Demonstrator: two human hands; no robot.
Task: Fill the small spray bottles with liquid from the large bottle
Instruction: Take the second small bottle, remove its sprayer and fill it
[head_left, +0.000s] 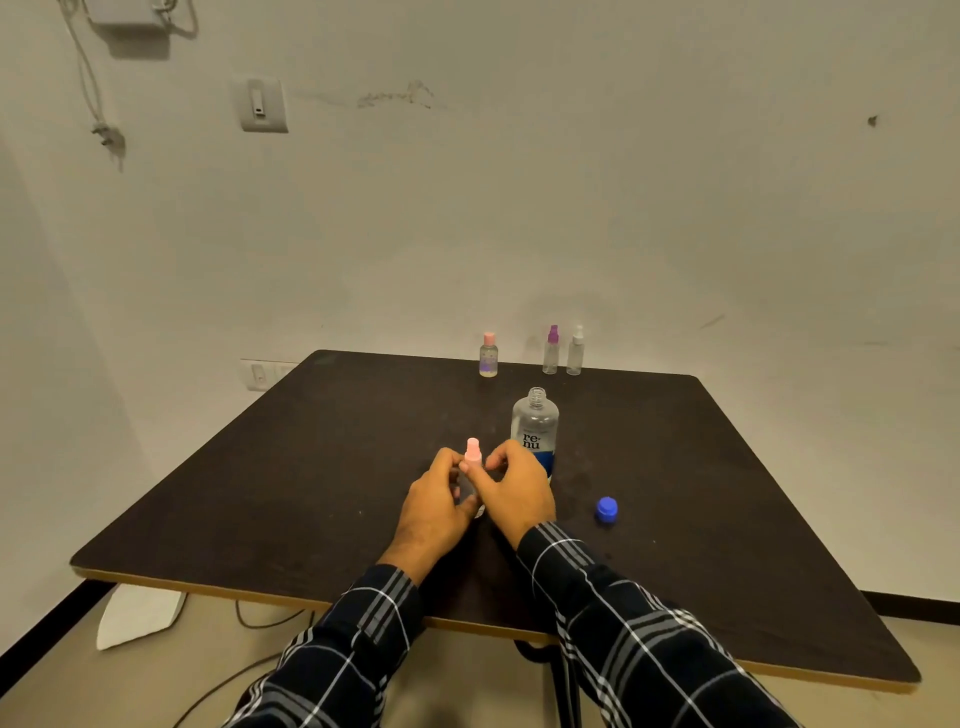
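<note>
Grips pink-topped spray bottle (472, 456) in left hand (434, 499), pinches its top with right hand (517, 488), just in front of large bottle (535, 426); probably twisting sprayer; next needs steady upright hold.

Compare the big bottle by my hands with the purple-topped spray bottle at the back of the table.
The big bottle has an open neck, no cap; the purple-topped spray bottle has its top on. The big bottle is wide and labelled; the spray bottle is slim and plain. The big bottle stands mid-table; the spray bottle stands at the far edge. Both are clear and upright.
</note>
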